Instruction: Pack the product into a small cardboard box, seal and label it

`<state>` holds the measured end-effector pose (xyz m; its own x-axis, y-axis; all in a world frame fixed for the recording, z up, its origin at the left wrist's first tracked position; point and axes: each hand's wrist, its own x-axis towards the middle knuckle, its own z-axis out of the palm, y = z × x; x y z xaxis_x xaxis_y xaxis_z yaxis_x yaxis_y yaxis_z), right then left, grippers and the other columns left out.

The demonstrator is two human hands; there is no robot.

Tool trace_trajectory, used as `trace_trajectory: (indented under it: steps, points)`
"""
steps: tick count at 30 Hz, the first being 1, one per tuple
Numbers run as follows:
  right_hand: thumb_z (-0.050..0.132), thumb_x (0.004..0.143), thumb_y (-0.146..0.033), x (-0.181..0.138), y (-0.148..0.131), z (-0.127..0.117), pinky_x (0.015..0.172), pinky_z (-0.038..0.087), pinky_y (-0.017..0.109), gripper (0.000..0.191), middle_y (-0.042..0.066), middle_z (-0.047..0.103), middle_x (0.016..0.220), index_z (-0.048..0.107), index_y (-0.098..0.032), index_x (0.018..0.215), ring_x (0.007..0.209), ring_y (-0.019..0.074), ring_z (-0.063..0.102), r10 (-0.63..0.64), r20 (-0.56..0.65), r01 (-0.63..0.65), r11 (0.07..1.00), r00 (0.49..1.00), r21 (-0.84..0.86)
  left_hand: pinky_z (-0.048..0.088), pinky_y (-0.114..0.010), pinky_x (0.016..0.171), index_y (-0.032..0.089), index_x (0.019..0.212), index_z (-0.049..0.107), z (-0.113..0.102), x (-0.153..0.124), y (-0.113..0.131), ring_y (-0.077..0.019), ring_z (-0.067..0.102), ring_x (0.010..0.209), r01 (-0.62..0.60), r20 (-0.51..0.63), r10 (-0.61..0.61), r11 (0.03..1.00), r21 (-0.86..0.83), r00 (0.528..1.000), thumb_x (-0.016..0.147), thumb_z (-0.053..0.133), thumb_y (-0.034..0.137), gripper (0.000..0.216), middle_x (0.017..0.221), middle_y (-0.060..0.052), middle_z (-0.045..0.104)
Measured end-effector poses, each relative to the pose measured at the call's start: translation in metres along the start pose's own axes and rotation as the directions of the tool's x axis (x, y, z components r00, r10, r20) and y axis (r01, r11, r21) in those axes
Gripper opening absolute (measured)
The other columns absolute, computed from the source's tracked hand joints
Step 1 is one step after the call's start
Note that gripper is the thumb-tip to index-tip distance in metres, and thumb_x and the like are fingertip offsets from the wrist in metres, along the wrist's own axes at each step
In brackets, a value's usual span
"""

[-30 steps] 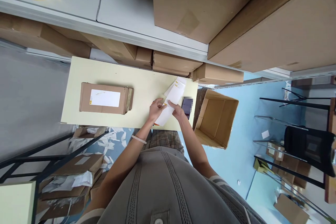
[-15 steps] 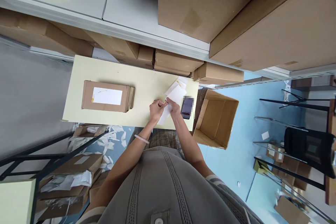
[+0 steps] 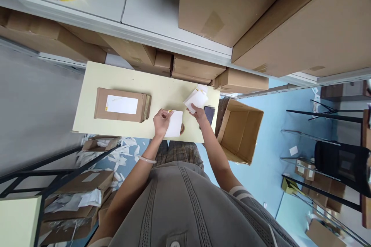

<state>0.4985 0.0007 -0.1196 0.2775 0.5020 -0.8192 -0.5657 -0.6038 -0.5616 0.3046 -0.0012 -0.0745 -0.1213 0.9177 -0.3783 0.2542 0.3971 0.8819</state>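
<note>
My left hand (image 3: 161,121) pinches a single white label sheet (image 3: 175,124) by its left edge, just above the pale yellow table (image 3: 127,81). My right hand (image 3: 198,114) grips the rest of the white label strip (image 3: 196,99) near the table's right end. A dark phone (image 3: 209,113) lies just right of that hand. A flat cardboard parcel (image 3: 122,105) with a white label lies on the table to the left, apart from both hands.
An open empty cardboard box (image 3: 240,130) stands on the blue floor right of the table. Shelving with stacked cardboard boxes (image 3: 261,15) rises behind the table. Paper scraps (image 3: 121,150) litter the floor at left. A black chair (image 3: 342,164) stands far right.
The two hands were together on the label strip; now they have parted, the left one carrying off a single sheet, the right one keeping the rest further back.
</note>
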Motion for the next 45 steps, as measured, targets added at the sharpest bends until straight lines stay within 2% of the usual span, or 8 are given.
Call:
trace_trajectory:
  steps: [10,16,25,28,31,34,36,45]
  points:
    - [0.074,0.077,-0.031,-0.076,-0.003,-0.009,0.093,0.052,0.033,0.023,0.009,0.076,0.104,0.071,-0.018,0.095,0.098,0.0214,0.071,-0.122,0.036,0.124,0.991,0.992,-0.042,0.042,-0.022,0.059,0.020,0.070,0.052,-0.034,-0.004,0.033,-0.0111,0.054,0.062,0.001,-0.024,-0.005,0.989,-0.149,1.000,0.077,0.067,0.040,0.026,0.067,0.002,0.059]
    - [0.076,0.073,-0.053,-0.143,0.007,0.028,0.091,0.054,0.037,0.046,0.009,0.077,0.097,0.075,-0.017,0.102,0.090,0.0252,0.073,-0.105,0.439,0.164,0.982,0.892,-0.098,0.038,-0.021,0.054,0.021,0.070,0.048,-0.069,-0.002,0.053,-0.0096,0.045,0.056,-0.100,-0.103,0.082,0.978,-0.181,0.991,0.079,0.065,0.041,0.028,0.061,0.005,0.046]
    - [0.090,0.053,-0.046,-0.190,0.030,0.100,0.083,0.057,0.034,0.044,0.005,0.075,0.078,0.078,-0.018,0.085,0.076,0.0231,0.074,-0.164,0.453,0.236,0.966,0.876,-0.106,0.051,-0.025,0.072,0.020,0.082,0.051,-0.140,0.008,0.063,-0.0144,0.060,0.079,-0.165,-0.200,0.139,0.980,-0.115,0.970,0.088,0.056,0.039,0.021,0.083,-0.002,0.061]
    - [0.088,0.057,-0.047,-0.200,0.032,0.118,0.085,0.056,0.034,0.041,0.006,0.076,0.080,0.077,-0.018,0.084,0.076,0.0217,0.073,-0.257,0.403,0.308,0.949,0.878,-0.065,0.050,-0.034,0.094,0.019,0.111,0.056,-0.167,-0.006,0.072,-0.0204,0.060,0.109,-0.401,-0.172,0.402,0.915,0.041,0.899,0.089,0.057,0.038,0.029,0.118,-0.011,0.062]
    - [0.086,0.059,-0.048,-0.209,0.033,0.133,0.087,0.055,0.036,0.039,0.005,0.076,0.077,0.077,-0.018,0.082,0.078,0.0220,0.072,-0.336,0.360,0.383,0.922,0.870,-0.064,0.037,-0.042,0.113,0.024,0.125,0.057,-0.186,-0.024,0.079,-0.0220,0.050,0.130,-0.639,0.112,0.631,0.744,0.195,0.768,0.094,0.053,0.036,0.034,0.136,-0.009,0.057]
    - [0.085,0.060,-0.049,-0.219,0.033,0.148,0.088,0.054,0.036,0.037,0.003,0.076,0.077,0.076,-0.019,0.081,0.081,0.0228,0.072,-0.378,0.346,0.423,0.904,0.859,-0.063,0.030,-0.045,0.120,0.028,0.131,0.057,-0.193,-0.034,0.077,-0.0192,0.046,0.136,-0.781,0.391,0.688,0.605,0.154,0.611,0.098,0.043,0.032,0.036,0.139,-0.003,0.057]
    - [0.084,0.060,-0.050,-0.228,0.032,0.157,0.089,0.054,0.036,0.037,0.003,0.076,0.079,0.077,-0.020,0.082,0.084,0.0232,0.072,-0.397,0.362,0.444,0.895,0.844,-0.054,0.030,-0.045,0.121,0.027,0.137,0.053,-0.195,-0.035,0.072,-0.0179,0.045,0.138,-0.804,0.434,0.700,0.584,0.109,0.567,0.100,0.040,0.030,0.039,0.142,-0.002,0.056]
    - [0.083,0.064,-0.048,-0.257,0.028,0.180,0.098,0.050,0.040,0.038,0.003,0.077,0.091,0.076,-0.024,0.093,0.099,0.0261,0.070,-0.420,0.441,0.507,0.857,0.793,-0.095,0.043,-0.039,0.113,0.028,0.139,0.052,-0.210,-0.040,0.073,-0.0181,0.050,0.134,-0.684,0.316,0.652,0.729,-0.016,0.689,0.100,0.039,0.033,0.042,0.144,-0.001,0.054]
